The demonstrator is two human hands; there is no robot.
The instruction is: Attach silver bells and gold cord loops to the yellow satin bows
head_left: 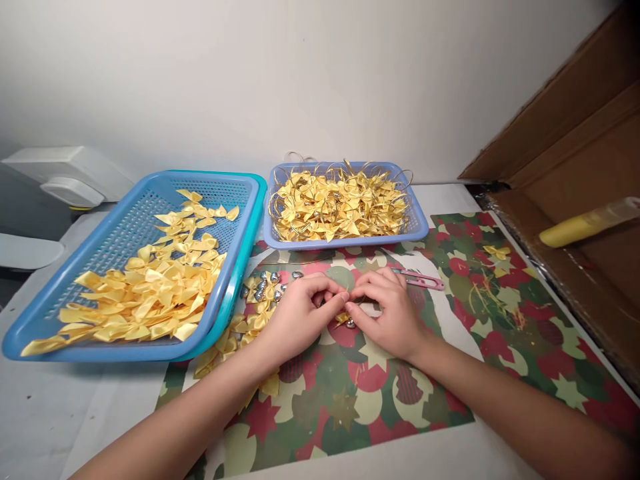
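My left hand (303, 310) and my right hand (387, 310) meet over the patterned paper (350, 393), fingertips pinched together on a small yellow ribbon bow with a silver bead (346, 320). Just left of my left hand lies a loose pile of yellow bows and silver beads (263, 293). A large blue basket (90, 267) at the left holds plain yellow bows. A smaller blue basket (345, 203) at the back holds bows with gold wire loops.
Pink thread snips (423, 279) lie right beside my right hand. Scraps of gold thread (487, 293) lie on the paper to the right. A cardboard box (575, 200) with a yellow tube (585, 223) stands at the right. A white wall is behind.
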